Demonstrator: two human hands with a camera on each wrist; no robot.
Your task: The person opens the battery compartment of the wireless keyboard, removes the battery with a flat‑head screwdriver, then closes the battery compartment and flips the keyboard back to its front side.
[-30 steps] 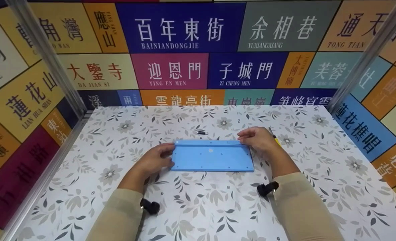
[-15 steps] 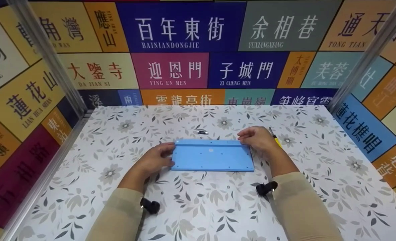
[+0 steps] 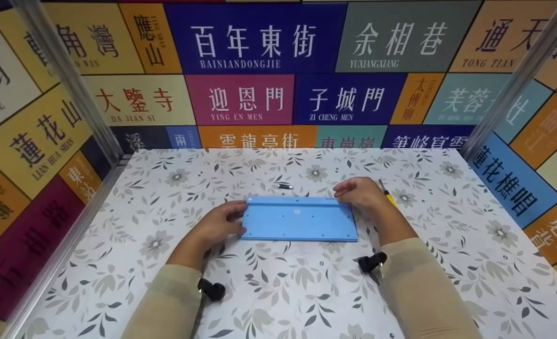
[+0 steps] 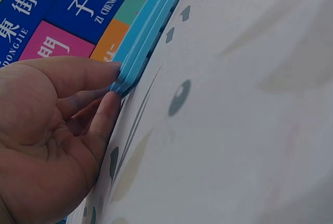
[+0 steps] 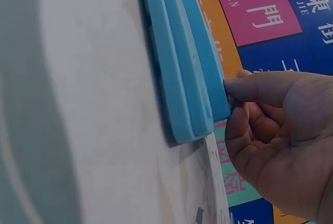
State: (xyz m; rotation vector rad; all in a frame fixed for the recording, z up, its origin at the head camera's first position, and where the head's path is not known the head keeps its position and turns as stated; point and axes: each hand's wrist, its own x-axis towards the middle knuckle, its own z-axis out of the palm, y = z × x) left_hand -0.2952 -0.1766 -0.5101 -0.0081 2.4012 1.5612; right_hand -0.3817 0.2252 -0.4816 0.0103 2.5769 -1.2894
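Note:
A light blue keyboard [image 3: 302, 223] lies face down on the table, its underside up, with small screw holes and a raised ridge along the far edge. My left hand [image 3: 218, 223] grips its left end, thumb and fingers spread along the short side; the left wrist view shows fingertips [image 4: 115, 69] on the blue edge. At the far right corner, my right hand [image 3: 361, 195] pinches the end of the ridge between thumb and curled forefinger. In the right wrist view the thumb [image 5: 250, 87] lies against the ridge's end. The right fingers partly hide that corner in the head view.
Just beyond the keyboard lie small black-and-silver cylinders that look like batteries [image 3: 285, 186]. A thin tool with a yellow and black handle [image 3: 390, 198] sits behind the right wrist, partly covered. Sign-printed walls [image 3: 245, 99] enclose the flower-patterned tabletop [image 3: 278, 301] at the back and sides.
The right hand and forearm have shifted very slightly, and less of a slot outline shows beside the right fingertips. The left hand and the keyboard have stayed nearly still.

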